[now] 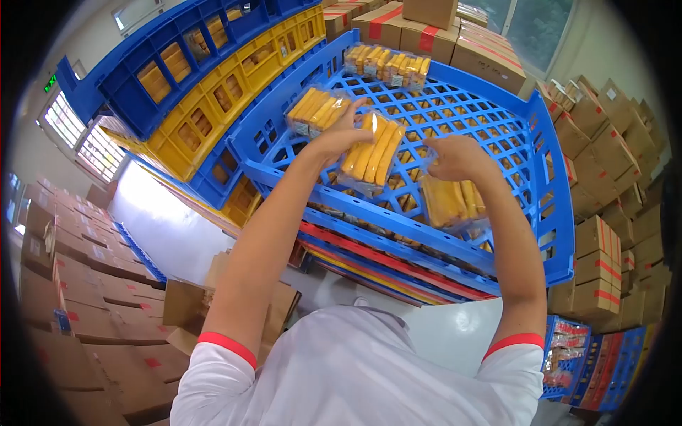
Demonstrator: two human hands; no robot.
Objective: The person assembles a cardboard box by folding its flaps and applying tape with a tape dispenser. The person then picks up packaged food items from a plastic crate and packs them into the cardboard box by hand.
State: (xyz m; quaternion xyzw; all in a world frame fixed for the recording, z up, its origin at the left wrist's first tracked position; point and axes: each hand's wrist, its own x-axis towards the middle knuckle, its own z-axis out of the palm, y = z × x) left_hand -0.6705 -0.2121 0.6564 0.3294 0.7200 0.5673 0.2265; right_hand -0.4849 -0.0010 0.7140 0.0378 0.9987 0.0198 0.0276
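My left hand (341,136) grips a clear packet of yellow bread sticks (373,153) at its upper left side, with the thumb across the film. To its left, another packet of bread sticks (312,110) rests in the blue plastic crate (490,84). My right hand (460,157) has its fingers curled over the top of a third packet (452,201), near the crate's front wall. Part of that packet is hidden behind the hand and forearm. More packets (387,67) lie in a row along the far wall of the crate.
Beneath the blue crate are stacked red and yellow crates (398,264). On the left rises a stack of blue and yellow crates (213,92) with bread inside. Cardboard boxes (419,35) stand behind, with more boxes (597,263) at right and an open carton (185,305) below left.
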